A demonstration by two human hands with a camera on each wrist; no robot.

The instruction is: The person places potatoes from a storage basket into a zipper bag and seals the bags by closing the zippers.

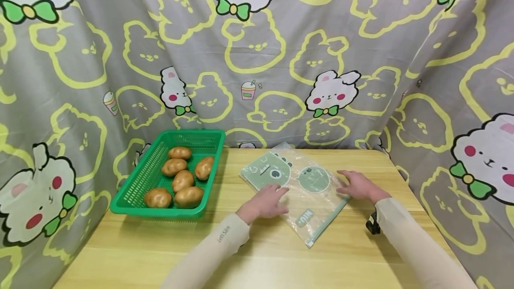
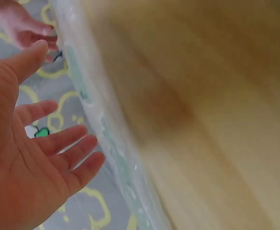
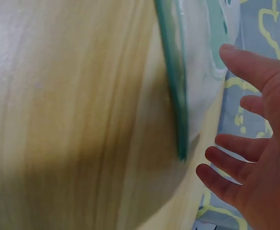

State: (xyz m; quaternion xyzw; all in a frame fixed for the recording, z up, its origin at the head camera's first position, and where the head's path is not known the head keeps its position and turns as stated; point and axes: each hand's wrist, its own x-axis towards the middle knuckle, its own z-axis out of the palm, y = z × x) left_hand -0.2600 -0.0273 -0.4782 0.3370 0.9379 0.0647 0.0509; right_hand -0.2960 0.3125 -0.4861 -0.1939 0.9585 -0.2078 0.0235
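Observation:
A clear zip bag (image 1: pixel 299 200) with green cartoon prints lies flat and turned at an angle on the table. Its green zip strip (image 1: pixel 329 222) runs along the edge facing front right. Over the bag's left side is my left hand (image 1: pixel 267 202), fingers spread and relaxed, holding nothing. My right hand (image 1: pixel 357 185) hovers by the bag's right corner, its fingers also loose. In the left wrist view, the left hand (image 2: pixel 39 143) shows an open palm beside the bag's edge. The right wrist view has the right hand (image 3: pixel 255 139) apart from the zip strip (image 3: pixel 176 91).
A green plastic basket (image 1: pixel 160 212) stands on the left of the wooden table (image 1: pixel 281 266), with several potatoes (image 1: pixel 183 181) inside. Patterned grey curtains (image 1: pixel 281 57) hang behind and at both sides. A small black object (image 1: pixel 372 224) shows under the right wrist.

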